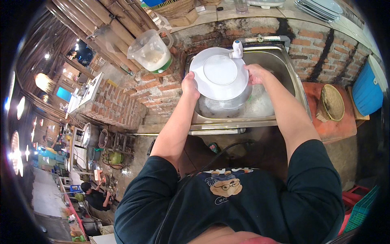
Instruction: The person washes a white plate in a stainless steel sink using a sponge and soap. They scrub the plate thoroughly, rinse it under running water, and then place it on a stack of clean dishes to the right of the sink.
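Observation:
A round white plate (221, 73) is held over the left part of a stainless steel sink (288, 76). Its underside, with a raised foot ring, faces me. My left hand (190, 85) grips the plate's left rim, and my right hand (256, 74) grips the right rim; the fingers behind it are partly hidden. A white tap (237, 50) meets the plate's upper right edge in view; whether they touch I cannot tell. Cloudy, soapy water (259, 105) covers the sink's bottom, and part of a pale round dish (228, 103) shows below the plate.
A clear plastic jug (152, 52) with whitish liquid stands on the brick ledge at left. Stacked plates (320, 9) sit on the tiled counter above. To the right are a woven basket (333, 102) and a blue bin (367, 88). Another person (96, 196) crouches at far left.

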### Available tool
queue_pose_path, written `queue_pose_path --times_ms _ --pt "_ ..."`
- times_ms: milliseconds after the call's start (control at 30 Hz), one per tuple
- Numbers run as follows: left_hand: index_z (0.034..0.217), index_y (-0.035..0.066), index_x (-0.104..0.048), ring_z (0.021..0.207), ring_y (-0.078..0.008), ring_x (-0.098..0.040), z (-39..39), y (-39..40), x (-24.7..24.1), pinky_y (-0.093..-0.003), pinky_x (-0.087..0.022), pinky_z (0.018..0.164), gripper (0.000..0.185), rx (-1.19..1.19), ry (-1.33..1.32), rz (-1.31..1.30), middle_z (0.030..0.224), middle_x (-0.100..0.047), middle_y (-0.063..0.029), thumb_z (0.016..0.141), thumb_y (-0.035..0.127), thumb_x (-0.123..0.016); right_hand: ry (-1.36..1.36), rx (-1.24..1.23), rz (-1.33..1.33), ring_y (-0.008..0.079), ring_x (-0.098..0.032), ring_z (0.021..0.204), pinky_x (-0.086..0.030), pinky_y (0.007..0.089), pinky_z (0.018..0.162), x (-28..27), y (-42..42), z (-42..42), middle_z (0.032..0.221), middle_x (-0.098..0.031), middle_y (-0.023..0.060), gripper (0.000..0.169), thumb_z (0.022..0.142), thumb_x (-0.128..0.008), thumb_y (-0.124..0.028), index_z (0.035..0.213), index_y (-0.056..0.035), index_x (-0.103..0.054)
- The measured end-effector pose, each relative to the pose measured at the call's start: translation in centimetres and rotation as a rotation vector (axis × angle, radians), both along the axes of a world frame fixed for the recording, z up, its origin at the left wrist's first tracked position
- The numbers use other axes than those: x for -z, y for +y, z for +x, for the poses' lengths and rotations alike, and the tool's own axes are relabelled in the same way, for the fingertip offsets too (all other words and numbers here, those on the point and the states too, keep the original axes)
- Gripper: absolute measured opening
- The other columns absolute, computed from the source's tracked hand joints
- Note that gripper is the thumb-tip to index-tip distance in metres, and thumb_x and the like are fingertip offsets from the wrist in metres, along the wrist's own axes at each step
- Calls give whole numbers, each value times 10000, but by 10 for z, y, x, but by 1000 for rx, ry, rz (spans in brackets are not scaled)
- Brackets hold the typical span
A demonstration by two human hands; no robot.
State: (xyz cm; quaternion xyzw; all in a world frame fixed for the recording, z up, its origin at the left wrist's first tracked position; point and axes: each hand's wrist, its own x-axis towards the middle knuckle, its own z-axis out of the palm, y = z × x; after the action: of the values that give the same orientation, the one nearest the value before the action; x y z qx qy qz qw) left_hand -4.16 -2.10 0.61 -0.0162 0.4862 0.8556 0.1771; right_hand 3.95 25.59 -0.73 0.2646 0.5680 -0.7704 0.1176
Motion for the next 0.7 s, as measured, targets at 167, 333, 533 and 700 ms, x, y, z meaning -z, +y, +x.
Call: queue_pose_path --times_ms 167,333,533,700 --pt "1270 -5 -444 1174 -314 -484 16 18 -21 -439 -367 1010 408 221 -59 68 1263 -519 -161 965 264 -407 167 98 -68 260 -589 1003 -483 445 819 29 23 -14 1110 -590 146 353 965 -425 -319 1173 -44 -504" --pt "1247 -42 -448 1148 -317 -503 12 1 -10 -434 -391 987 438 133 -19 -51 1256 -520 -173 968 295 -418 110 85 -104 241 -606 879 -492 428 794 4 -8 -8 1004 -610 111 370 969 -394 -392 1140 -79 -493" --pt "1112 -70 -539 926 -220 -580 17 10 -26 -347 -455 837 391 -169 253 -21 1043 -606 -140 953 282 -479 67 55 -94 243 -591 837 -494 419 762 9 0 -8 977 -597 104 422 957 -391 -447 1153 -87 -492" --pt "1053 -45 -569 859 -186 -553 25 8 -33 -330 -439 783 338 -279 509 -133 950 -605 -90 949 265 -485 133 91 -70 165 -579 839 -485 341 725 19 -6 -17 928 -586 62 368 956 -425 -409 1105 -91 -539"
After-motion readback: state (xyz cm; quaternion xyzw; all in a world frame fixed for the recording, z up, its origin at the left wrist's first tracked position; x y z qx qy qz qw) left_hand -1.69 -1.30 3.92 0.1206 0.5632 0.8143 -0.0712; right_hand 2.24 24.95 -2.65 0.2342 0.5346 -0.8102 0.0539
